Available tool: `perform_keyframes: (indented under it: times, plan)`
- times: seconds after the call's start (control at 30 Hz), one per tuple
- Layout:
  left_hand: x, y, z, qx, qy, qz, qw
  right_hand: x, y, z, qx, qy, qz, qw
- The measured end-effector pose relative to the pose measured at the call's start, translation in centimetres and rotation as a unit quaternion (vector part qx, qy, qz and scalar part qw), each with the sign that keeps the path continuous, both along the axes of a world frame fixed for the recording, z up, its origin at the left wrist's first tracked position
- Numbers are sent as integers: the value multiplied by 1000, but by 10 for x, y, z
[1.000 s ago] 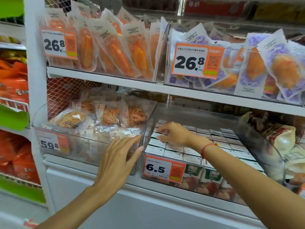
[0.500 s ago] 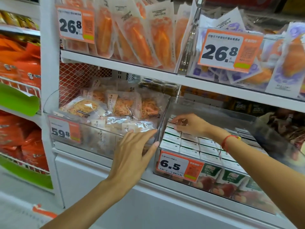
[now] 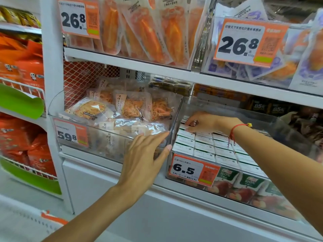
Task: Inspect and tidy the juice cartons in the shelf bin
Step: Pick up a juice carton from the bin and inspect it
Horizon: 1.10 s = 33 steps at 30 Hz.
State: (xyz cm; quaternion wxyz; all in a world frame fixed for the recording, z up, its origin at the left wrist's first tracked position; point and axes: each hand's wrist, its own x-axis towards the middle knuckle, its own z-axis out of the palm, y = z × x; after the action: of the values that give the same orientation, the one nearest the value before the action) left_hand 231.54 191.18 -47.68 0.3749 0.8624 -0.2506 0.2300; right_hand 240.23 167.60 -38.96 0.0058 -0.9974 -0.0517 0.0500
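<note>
The orange-and-white price tag (image 3: 193,170) on the clear plastic juice bin (image 3: 262,203) reads "6.5"; the green-topped cartons (image 3: 227,179) behind it read "100%". The neighbouring bin's tag (image 3: 70,132) reads "59.8", and both upper-shelf tags (image 3: 79,18) (image 3: 248,42) read "26.8".

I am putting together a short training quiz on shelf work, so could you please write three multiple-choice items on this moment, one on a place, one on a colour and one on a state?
1. Where is the right hand?
A. On the top shelf
B. Over the back rows of the juice cartons in the clear bin
C. On the 59.8 price tag

2. What colour is the cord on the right wrist?
A. Red
B. Blue
C. Green

3. How is the left hand?
A. Clenched round a carton
B. Out of view
C. Fingers straight, at the corner where the two bins meet

Answers: 1 B, its fingers reach down to the carton tops at the back left of the bin. 2 A, a red loop shows on the wrist. 3 C, the fingers are extended and hold nothing.
</note>
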Motion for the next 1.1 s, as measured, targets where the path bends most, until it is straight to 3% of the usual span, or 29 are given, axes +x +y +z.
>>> perform_keyframes:
  times: [0.2, 0.37, 0.47, 0.57, 0.67, 0.8, 0.9, 1.1]
  plan:
    - [0, 0, -1, 8, -1, 0, 1000, -28, 0, 3, 155, -112, 5, 982]
    - [-3, 1, 9, 50, 7, -5, 999, -78, 9, 7, 244, -296, 29, 923]
    - [-7, 3, 21, 77, 29, -7, 997, -117, 17, 16, 307, -354, 48, 882]
    - [-23, -1, 42, 31, 57, -6, 998, -161, 24, 19, 408, -335, 28, 849]
    - [-53, -13, 61, -59, 133, -76, 986, -201, 32, 12, 494, -283, -6, 822]
    - [-89, -32, 66, -104, 293, -205, 928, -232, 46, -8, 601, -208, -80, 768]
    - [-102, -37, 58, -137, 364, -237, 890, -242, 52, -20, 672, -156, -118, 715]
    - [-109, -16, 40, -145, 442, -267, 844, -255, 56, -40, 658, -117, -123, 734]
